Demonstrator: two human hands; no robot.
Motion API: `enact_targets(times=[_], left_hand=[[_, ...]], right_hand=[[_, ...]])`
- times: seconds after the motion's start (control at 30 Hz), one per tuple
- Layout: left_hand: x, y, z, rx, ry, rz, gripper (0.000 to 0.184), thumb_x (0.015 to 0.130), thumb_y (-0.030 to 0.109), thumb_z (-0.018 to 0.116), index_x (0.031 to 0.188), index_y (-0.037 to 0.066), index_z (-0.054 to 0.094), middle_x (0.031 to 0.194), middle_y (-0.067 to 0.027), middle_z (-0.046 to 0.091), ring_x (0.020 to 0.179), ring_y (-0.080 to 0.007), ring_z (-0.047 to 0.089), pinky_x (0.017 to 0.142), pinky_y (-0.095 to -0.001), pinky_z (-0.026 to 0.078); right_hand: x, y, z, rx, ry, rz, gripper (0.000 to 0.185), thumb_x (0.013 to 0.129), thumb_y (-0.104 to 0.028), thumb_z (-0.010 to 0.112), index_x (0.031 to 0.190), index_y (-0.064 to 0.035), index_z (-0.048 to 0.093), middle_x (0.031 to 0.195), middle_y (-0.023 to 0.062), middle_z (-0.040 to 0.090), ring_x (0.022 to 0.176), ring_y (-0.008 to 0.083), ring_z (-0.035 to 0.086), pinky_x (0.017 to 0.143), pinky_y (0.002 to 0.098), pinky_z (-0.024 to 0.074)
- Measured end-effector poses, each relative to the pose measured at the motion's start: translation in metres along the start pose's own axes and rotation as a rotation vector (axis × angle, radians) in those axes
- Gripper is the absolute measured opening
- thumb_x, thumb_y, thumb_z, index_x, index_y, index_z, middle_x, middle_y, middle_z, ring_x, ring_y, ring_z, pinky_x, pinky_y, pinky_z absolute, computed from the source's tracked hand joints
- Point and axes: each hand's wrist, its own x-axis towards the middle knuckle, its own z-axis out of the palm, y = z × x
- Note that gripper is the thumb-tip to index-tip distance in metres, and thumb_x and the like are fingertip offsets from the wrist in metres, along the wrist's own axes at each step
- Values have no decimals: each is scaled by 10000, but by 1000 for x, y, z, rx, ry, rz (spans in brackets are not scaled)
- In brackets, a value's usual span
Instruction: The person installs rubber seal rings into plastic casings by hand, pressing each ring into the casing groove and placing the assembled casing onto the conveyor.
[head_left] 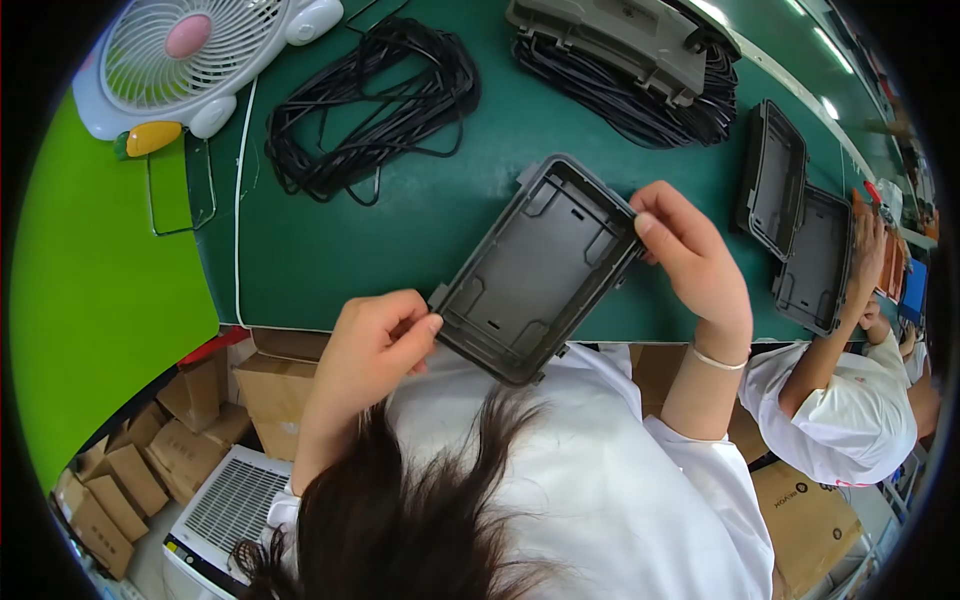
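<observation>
A dark grey plastic case half point(535, 265), an open shallow tray with latch tabs along its edges, is held tilted over the front edge of the green table. Its hollow inside faces up toward me. My left hand point(385, 340) pinches its lower left edge between thumb and fingers. At the upper right edge my right hand point(685, 240) grips the rim, thumb on top. Beyond it on the table lies a loose coil of black cable point(375, 105). Farther back, a closed-looking grey case point(625, 45) rests on another bundle of black cable point(640, 110).
A white fan point(190, 40) stands at the far left. At right, an open grey case point(800, 210) lies near a co-worker's arm point(865, 260). Cardboard boxes point(280, 395) and a white grilled appliance point(230, 505) are below the table at left; another box point(805, 520) is at lower right.
</observation>
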Motion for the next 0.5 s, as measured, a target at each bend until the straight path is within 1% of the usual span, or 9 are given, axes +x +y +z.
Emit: enact_targets(times=[0.03, 0.07, 0.17, 0.2, 0.3, 0.33, 0.4, 0.5], left_hand=[[4, -3, -2, 55, 34, 33, 202, 881, 74, 566, 707, -20, 521, 602, -47, 580, 502, -79, 561, 452, -219, 436], [6, -6, -3, 110, 63, 56, 194, 875, 73, 575, 714, -26, 530, 599, -44, 580, 497, -76, 557, 447, -217, 433], [10, -5, -7, 278, 91, 127, 191, 868, 76, 585, 717, -32, 538, 591, -37, 578, 482, -67, 540, 433, -214, 420], [10, -1, -5, 246, 157, 166, 237, 839, 100, 613, 668, -27, 510, 474, -41, 457, 443, -75, 430, 432, -246, 323], [5, 5, -9, 153, 133, 60, 170, 879, 80, 575, 752, -26, 542, 649, -31, 580, 529, -56, 534, 473, -205, 421], [5, 3, -8, 44, 194, 91, 149, 884, 79, 570, 778, -23, 544, 679, -31, 579, 553, -54, 531, 492, -201, 422], [6, -6, -4, -175, 313, 161, 112, 894, 76, 558, 830, -16, 550, 740, -29, 576, 600, -52, 524, 530, -195, 425], [0, -12, -5, -160, 439, 243, 57, 903, 55, 545, 894, -1, 551, 792, -19, 559, 637, -59, 503, 558, -197, 415]], right_hand=[[4, -7, 0, -234, 0, -99, 143, 918, -132, 530, 951, 3, 563, 784, 76, 514, 694, 171, 522, 641, 306, 435], [11, -14, 8, -256, 84, -226, 208, 931, -174, 519, 991, 8, 599, 776, 113, 517, 753, 241, 518, 719, 340, 423], [31, -12, 29, -324, 36, -133, 226, 933, -187, 525, 1020, -4, 625, 758, 118, 525, 739, 245, 509, 712, 324, 422], [32, -11, 27, -314, 27, -129, 242, 939, -203, 522, 1018, -8, 641, 740, 107, 520, 739, 226, 506, 713, 314, 417], [29, 2, 28, -222, 42, -124, 263, 947, -218, 515, 1048, -8, 638, 747, 90, 520, 733, 201, 506, 705, 308, 413], [27, 9, 32, -109, 99, -72, 281, 957, -225, 507, 1070, -2, 635, 775, 81, 536, 761, 183, 514, 721, 295, 413], [24, 8, 37, -114, 139, -108, 287, 960, -221, 503, 1078, 6, 633, 807, 86, 558, 786, 188, 526, 743, 293, 418], [24, 11, 38, -108, 167, -127, 296, 963, -217, 499, 1090, 16, 630, 874, 101, 601, 840, 204, 551, 788, 291, 425]])
